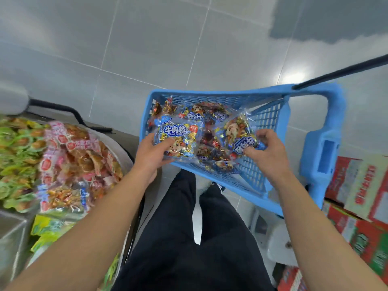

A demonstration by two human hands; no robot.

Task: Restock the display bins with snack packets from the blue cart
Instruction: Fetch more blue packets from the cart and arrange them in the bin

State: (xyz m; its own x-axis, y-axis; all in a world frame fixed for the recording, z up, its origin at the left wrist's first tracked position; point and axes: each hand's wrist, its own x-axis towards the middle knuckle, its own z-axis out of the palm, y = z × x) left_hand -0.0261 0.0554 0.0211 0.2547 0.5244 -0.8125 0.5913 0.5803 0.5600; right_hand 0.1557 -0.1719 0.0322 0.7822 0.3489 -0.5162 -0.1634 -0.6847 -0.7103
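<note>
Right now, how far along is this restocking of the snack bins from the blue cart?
Partway, it seems. The round metal display bin on the left already holds heaps of pink and green snack packets. In hand: the left hand grips a blue "Beef cubes" bag and the right hand grips another blue bag, both over the blue plastic mesh cart. Several more bags wait inside.

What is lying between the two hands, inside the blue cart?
In the head view, more clear snack packets with dark sweets lie between the left hand, holding the beef cubes packet, and the right hand, gripping another packet in the blue cart.
</note>
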